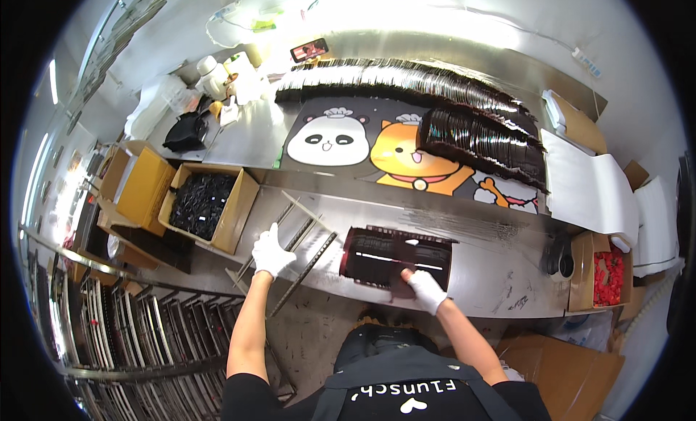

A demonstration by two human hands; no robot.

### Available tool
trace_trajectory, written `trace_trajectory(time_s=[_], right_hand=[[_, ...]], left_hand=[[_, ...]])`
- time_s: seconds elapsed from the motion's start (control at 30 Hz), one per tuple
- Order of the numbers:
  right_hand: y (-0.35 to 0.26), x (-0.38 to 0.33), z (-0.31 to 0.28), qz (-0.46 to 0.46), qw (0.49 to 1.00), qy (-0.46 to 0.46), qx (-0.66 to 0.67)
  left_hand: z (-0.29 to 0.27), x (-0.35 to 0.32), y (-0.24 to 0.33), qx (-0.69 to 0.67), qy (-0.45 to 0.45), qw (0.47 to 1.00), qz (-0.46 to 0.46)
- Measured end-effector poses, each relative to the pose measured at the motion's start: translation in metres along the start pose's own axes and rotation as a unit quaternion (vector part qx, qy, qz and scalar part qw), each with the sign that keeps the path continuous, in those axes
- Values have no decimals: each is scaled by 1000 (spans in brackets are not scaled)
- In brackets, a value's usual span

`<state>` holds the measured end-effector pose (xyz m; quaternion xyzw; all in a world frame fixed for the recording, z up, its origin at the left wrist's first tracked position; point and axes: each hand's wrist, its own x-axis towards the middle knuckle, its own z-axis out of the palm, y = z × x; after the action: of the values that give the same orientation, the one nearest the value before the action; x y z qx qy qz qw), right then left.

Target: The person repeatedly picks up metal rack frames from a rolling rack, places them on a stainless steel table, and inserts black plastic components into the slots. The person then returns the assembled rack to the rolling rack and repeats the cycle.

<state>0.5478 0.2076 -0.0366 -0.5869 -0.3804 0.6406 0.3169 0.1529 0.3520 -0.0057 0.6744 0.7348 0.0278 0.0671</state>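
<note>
My left hand (272, 253), in a white glove, lies over the side of a metal rack frame (308, 260) with slotted bars. Its fingers look stretched out, and I see nothing gripped in them. On the steel bench to the right is a stack of thin, glossy dark panels (377, 258) with reddish edges. My right hand (426, 290), gloved with bare fingertips, is at the near right part of that stack. Its fingers are closed on a dark reddish translucent panel (403, 289), blurred by motion.
Long rows of glossy dark panels (478, 138) lean on a cartoon mat (330, 142) at the back. Left stands a carton of small black parts (201, 203); right, a carton of red pieces (607, 276) beside black tape rolls (558, 258). Metal racks (145, 334) fill the lower left.
</note>
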Motion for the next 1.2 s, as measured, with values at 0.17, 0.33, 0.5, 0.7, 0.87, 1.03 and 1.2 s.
trace_trajectory(time_s=[0.17,0.33,0.5,0.7,0.87,1.03,1.2], right_hand=[[-10,34,68,-7,1000,28,2],[-10,52,91,-2,988,-73,-139],[92,23,-75,-31,868,458,-191],[81,66,-35,7,927,316,-202],[41,102,36,0,998,67,4],[47,89,-57,15,945,181,-271],[41,111,-128,-48,845,322,-424]], left_hand=[[11,16,30,69,-3,992,102],[71,-69,109,-574,-265,768,103],[82,-32,119,-208,-49,968,132],[101,-29,149,-151,-134,972,122],[64,-22,174,-238,-274,929,65],[70,-4,152,-210,-298,928,70],[91,0,146,-598,-383,699,79]])
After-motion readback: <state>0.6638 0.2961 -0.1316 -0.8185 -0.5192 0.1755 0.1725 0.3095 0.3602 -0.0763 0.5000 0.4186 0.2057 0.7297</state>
